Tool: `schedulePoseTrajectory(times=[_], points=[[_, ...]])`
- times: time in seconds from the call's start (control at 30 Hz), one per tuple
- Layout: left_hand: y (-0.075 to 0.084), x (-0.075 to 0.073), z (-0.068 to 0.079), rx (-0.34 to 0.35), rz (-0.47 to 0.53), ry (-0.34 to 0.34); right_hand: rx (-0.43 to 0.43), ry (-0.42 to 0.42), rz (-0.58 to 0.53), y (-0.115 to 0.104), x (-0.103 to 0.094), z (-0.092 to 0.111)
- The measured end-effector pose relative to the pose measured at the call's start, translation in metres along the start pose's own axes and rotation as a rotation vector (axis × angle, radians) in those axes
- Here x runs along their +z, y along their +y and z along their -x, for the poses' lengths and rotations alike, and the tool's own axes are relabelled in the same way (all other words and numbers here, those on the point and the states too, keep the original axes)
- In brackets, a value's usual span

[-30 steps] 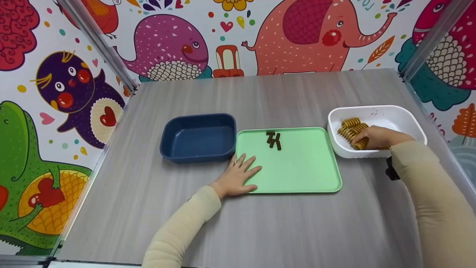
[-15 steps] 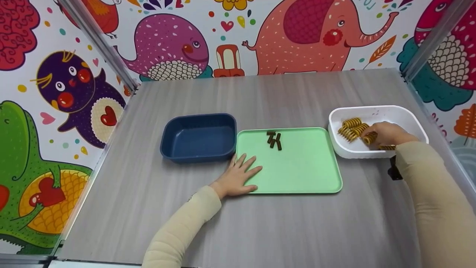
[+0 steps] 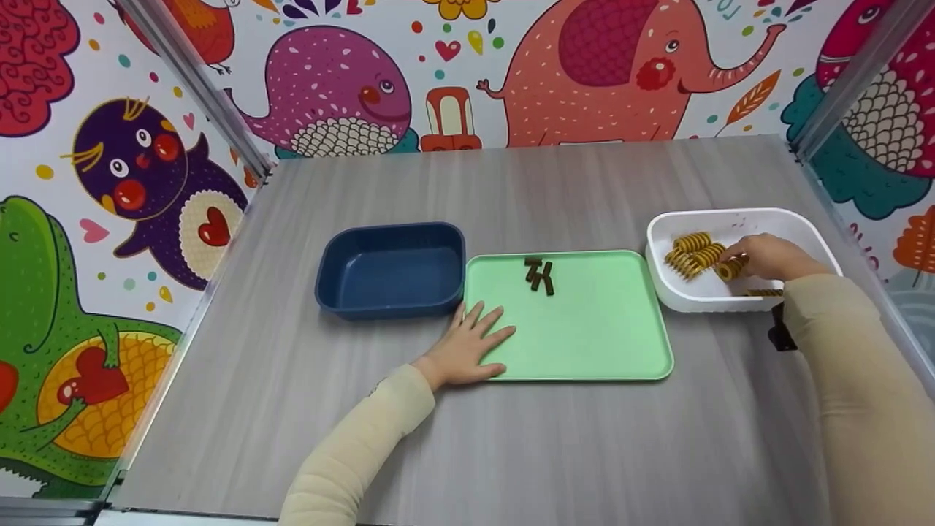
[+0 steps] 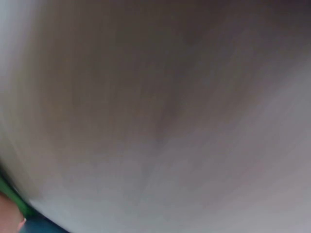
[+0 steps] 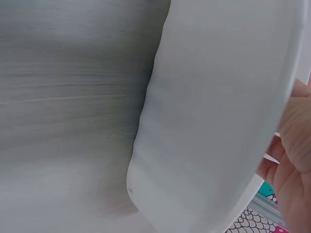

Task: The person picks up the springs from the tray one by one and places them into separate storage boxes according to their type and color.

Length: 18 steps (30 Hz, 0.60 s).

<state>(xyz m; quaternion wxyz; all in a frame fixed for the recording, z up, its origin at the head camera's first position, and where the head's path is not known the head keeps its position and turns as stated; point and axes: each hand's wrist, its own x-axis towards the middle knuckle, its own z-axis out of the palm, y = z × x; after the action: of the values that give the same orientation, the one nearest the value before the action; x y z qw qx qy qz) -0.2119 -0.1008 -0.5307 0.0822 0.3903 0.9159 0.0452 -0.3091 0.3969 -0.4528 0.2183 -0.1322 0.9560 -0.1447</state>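
Note:
My left hand [image 3: 462, 354] lies flat with spread fingers on the left front corner of a green tray [image 3: 584, 343]. Several short dark brown sticks [image 3: 537, 276] lie near the tray's back edge. Inside a white bin [image 3: 694, 302] at the right, my right hand [image 3: 771, 257] pinches a yellow-and-brown striped coil [image 3: 731, 268]; some fingertips are hidden. More striped coils [image 3: 692, 256] are heaped at the bin's left side, and another coil [image 3: 763, 293] lies by its front wall. In the right wrist view, the bin's wall hides part of the hand [image 5: 291, 155].
A dark blue bin [image 3: 391, 281] stands against the tray's left edge. The white bin stands close to the tray's right edge. All rest on a grey wood-grain table [image 3: 548, 453], with cartoon-printed walls [image 3: 453, 66] behind and at the sides. The left wrist view is mostly blurred.
My right hand has shifted rightward and slightly back inside the white bin, and the pinched coil has come with it, away from the heap. My left hand has stayed on the tray.

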Motion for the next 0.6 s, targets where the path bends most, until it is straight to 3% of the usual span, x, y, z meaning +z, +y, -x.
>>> schedulePoseTrajectory(times=[0.33,0.6], points=[[0.002,-0.002,0.001,0.008,0.005,0.013,-0.03,0.04,0.034,-0.007,-0.007,0.004],[0.001,-0.002,0.002,0.027,0.018,0.034,-0.181,0.248,0.178,-0.067,-0.02,0.006]])
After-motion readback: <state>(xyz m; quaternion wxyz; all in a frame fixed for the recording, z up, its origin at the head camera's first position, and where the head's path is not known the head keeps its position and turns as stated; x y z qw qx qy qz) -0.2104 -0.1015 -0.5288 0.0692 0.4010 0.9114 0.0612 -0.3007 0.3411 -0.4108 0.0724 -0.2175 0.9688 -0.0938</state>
